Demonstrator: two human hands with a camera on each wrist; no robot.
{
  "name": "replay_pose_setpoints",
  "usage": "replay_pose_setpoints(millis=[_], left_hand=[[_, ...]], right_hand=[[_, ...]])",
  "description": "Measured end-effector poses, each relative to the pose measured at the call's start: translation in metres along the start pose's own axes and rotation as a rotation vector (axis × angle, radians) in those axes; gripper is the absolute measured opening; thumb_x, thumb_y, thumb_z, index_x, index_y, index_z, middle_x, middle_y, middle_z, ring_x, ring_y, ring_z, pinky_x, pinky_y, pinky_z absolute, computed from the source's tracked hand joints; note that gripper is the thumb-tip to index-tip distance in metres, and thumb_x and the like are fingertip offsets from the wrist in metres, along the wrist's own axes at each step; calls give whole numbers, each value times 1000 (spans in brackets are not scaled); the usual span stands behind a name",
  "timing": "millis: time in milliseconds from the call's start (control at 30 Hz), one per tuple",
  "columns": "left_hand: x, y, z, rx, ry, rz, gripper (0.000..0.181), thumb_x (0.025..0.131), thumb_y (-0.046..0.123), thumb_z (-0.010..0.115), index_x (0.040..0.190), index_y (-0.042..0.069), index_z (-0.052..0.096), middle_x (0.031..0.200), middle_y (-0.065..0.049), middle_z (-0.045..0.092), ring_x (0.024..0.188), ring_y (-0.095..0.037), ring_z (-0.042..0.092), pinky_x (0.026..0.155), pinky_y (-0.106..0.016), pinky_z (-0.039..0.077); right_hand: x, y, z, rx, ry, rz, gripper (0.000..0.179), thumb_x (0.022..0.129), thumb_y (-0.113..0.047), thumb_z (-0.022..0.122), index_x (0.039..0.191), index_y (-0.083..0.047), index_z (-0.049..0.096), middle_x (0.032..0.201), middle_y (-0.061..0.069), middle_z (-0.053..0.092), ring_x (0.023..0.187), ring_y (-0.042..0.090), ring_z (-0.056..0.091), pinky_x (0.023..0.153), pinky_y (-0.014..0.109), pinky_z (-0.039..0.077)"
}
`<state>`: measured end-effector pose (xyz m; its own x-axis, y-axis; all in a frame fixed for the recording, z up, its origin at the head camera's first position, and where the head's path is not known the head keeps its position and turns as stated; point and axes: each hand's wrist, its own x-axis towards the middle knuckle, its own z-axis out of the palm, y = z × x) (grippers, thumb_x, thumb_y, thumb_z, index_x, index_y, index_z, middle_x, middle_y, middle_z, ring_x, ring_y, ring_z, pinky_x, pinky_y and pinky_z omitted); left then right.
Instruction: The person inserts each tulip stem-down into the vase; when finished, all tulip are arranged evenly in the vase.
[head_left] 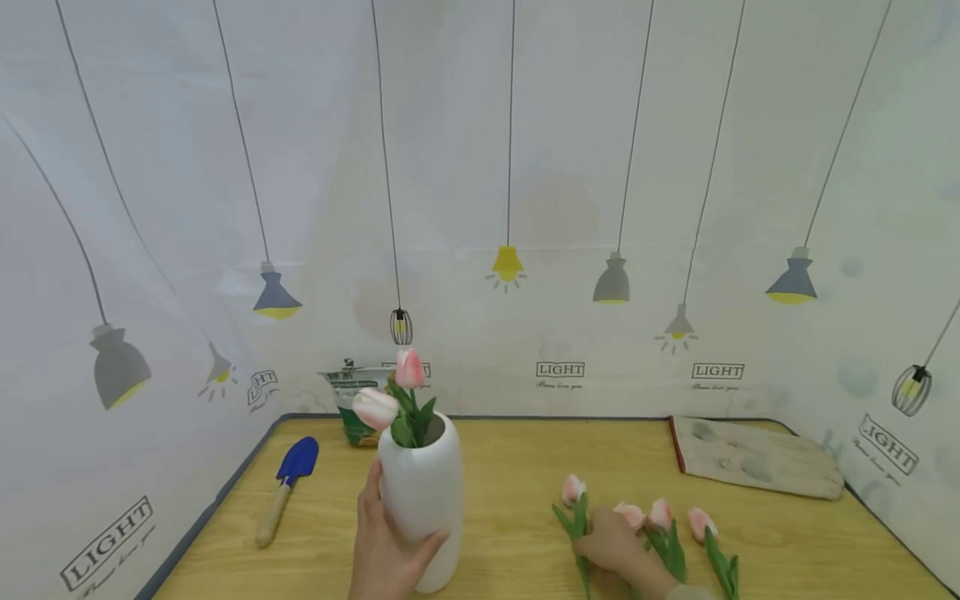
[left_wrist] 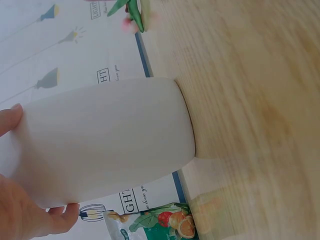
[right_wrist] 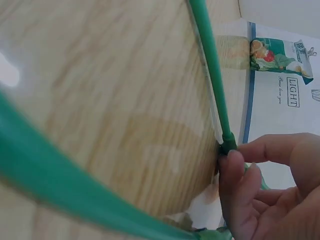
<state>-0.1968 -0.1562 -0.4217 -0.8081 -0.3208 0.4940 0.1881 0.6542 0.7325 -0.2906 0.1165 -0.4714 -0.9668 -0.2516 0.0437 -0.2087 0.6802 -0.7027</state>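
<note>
A tall white vase (head_left: 431, 508) stands upright in front of me, two pink-and-white tulips (head_left: 409, 369) leaning out of its mouth. My left hand (head_left: 390, 542) grips the vase from its left side, thumb across the front; the left wrist view shows fingers on both sides of the white wall (left_wrist: 110, 140). On the right, my right hand (head_left: 617, 546) pinches a tulip (head_left: 574, 490) by its green stem (right_wrist: 214, 70), thumb and fingertips meeting near a joint on it. Several more tulips (head_left: 701, 525) lie on the wood beside and beyond that hand.
A blue trowel (head_left: 298, 458) with a wooden handle lies at the left. Behind the vase stands a green-and-white bag (head_left: 351, 408). A beige cloth piece with a red edge (head_left: 757, 460) lies back right. Lamp-printed sheeting (head_left: 480, 333) walls the table's back and sides.
</note>
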Motion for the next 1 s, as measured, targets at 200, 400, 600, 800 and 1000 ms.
replay_pose_setpoints(millis=[200,400,600,800,1000], left_hand=[[0,-3,3,-1,15,25,114,56,26,83,141,21,9,123,-20,38,107,-42,48,83,-58,42],[1,-4,2,9,18,39,114,56,28,83,141,22,8,123,-21,39,107,-42,48,83,-58,42],[1,-2,1,4,-5,22,115,57,30,83,142,22,6,124,-21,37,108,-42,47,83,-58,42],[0,-2,1,6,-14,-15,114,57,29,83,142,24,6,128,-19,35,110,-42,46,85,-58,41],[0,1,-1,5,-37,-43,114,59,32,81,142,24,3,129,-19,34,111,-43,45,85,-58,41]], right_hand=[[4,-2,0,79,0,-19,8,69,-6,59,69,0,56,49,-3,49,36,1,36,35,13,31],[18,-45,-17,291,4,-78,28,79,-12,59,100,5,53,66,9,58,43,11,49,38,21,43],[34,-114,-51,429,104,-214,25,82,-14,61,102,0,55,79,16,63,53,16,55,47,30,50],[37,-184,-98,505,191,-423,20,85,-13,58,101,0,53,85,20,63,64,18,60,57,29,54],[25,-247,-140,589,274,-600,19,86,-9,55,103,-2,51,85,11,62,65,12,60,63,32,54]])
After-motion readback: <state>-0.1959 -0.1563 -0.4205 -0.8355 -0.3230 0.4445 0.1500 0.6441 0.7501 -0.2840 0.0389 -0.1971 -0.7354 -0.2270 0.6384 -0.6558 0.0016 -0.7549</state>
